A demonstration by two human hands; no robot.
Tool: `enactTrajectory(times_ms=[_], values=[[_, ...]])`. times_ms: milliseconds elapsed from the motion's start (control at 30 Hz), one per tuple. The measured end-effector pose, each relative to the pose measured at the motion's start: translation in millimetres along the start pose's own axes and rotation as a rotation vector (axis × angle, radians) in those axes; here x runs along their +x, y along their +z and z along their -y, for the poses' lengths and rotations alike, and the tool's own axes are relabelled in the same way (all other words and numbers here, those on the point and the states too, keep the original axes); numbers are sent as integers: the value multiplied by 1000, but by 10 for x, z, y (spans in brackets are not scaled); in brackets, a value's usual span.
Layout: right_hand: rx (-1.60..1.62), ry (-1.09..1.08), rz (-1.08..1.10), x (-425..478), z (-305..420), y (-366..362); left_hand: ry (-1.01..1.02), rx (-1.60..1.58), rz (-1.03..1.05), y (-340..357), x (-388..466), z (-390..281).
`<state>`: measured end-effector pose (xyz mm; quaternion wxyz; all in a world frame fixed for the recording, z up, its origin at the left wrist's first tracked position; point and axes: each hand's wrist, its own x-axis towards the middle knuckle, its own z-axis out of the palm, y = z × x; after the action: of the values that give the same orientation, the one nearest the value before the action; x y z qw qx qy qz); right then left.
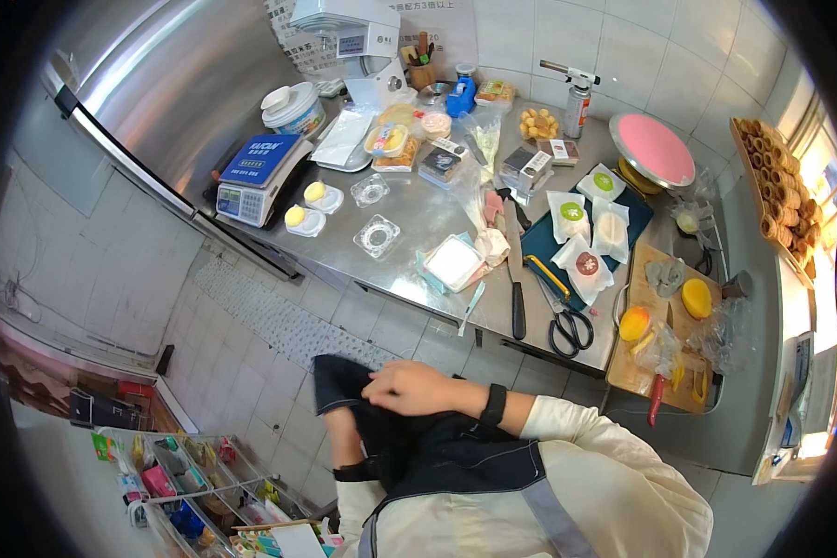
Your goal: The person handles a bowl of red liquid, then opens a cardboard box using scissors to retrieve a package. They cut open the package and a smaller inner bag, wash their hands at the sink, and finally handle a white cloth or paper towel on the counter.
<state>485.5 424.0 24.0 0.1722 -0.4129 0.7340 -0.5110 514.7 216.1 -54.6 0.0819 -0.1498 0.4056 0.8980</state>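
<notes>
In front of my body, my right hand [413, 388] presses down with bent fingers on the cloth of a black apron [460, 450], gripping a fold. A dark band circles that wrist. My left forearm [342, 434] rises into the lifted apron corner, and the cloth hides the left hand. Beyond both hands, at the steel worktable's [328, 258] near edge, are black-handled scissors [568, 333], a long knife [516, 279] and an open package of white filling [455, 262]. Paper-wrapped round pastries [570, 213] lie on a dark teal tray [538, 240].
A digital scale [247, 199], two cups with yellow tops [314, 192], clear plastic lids [376, 236] and a stand mixer [370, 49] occupy the left. Rightward are a pink turntable [652, 150], blowtorch [577, 104], and cutting board [621, 370] with mango [696, 298] and red-handled knife [657, 399].
</notes>
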Motion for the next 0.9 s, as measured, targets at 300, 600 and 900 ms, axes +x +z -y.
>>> enactTrajectory(times_ms=[300,600,900], values=[[913,522,-172,200,-320,548,-59,108,87,341,-613,499],[1370,649,-605,346,-17,811,241,953,284,168,-694,169],[1118,668,-832,598,-446,684,174,1594,488,357,-325,-201]])
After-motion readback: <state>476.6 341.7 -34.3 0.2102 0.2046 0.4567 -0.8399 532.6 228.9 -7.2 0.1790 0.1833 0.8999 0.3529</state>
